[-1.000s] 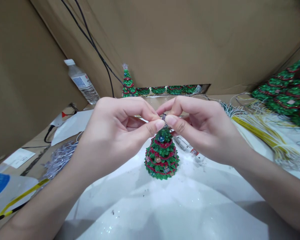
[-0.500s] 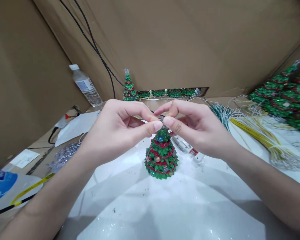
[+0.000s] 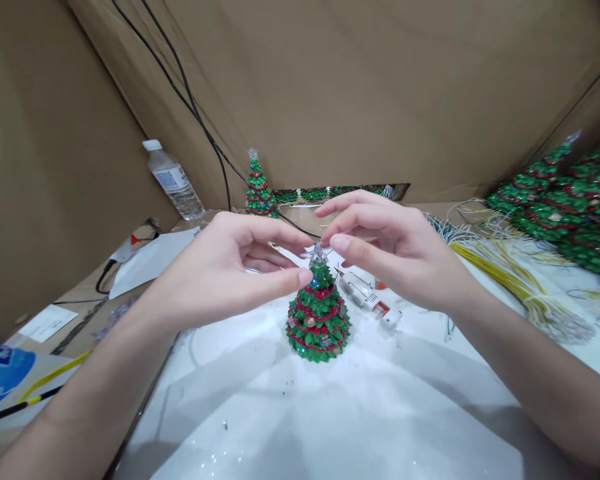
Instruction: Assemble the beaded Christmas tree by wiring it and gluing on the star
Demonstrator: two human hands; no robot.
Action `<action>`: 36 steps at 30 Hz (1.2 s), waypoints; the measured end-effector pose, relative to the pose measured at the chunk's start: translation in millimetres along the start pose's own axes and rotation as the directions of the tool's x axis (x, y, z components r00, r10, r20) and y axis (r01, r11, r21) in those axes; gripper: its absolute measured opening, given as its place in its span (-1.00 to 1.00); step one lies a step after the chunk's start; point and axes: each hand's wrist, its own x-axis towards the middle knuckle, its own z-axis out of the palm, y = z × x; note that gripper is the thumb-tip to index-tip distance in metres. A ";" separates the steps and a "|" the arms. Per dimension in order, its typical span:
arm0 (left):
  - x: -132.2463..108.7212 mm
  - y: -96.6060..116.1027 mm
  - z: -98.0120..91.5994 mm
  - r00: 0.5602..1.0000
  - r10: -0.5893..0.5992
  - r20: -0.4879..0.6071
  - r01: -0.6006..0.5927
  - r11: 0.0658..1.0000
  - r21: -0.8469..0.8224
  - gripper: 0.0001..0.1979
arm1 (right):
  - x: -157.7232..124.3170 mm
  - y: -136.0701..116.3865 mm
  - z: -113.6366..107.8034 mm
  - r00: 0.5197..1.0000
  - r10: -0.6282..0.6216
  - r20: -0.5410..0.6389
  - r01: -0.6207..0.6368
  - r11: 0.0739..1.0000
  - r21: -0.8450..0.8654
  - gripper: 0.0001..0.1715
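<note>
A small green Christmas tree figurine with red garlands and tiny ornaments stands upright on the white work surface. On its tip sits a clear star topper. My left hand is to the left of the tip, thumb and fingers apart, the thumb tip close to the upper branches. To the right, my right hand is held with its fingers spread and its thumb and index near the star. Neither hand grips anything; whether a fingertip still touches the star I cannot tell.
Behind the tree lies a white glue gun. Yellow wire bundles and more Christmas trees are on the right. A water bottle leans at the back left. Black cables hang before the cardboard wall.
Both hands have let go of the star and their fingers have spread apart. The star now shows on top of the tree. The camera view has shifted slightly.
</note>
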 end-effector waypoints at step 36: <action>10.9 -10.3 10.4 0.978 -0.023 0.206 -0.008 0.989 0.147 -0.87 | -8.0 -1.2 30.9 0.963 -0.223 -0.153 0.167 0.935 -0.314 -0.76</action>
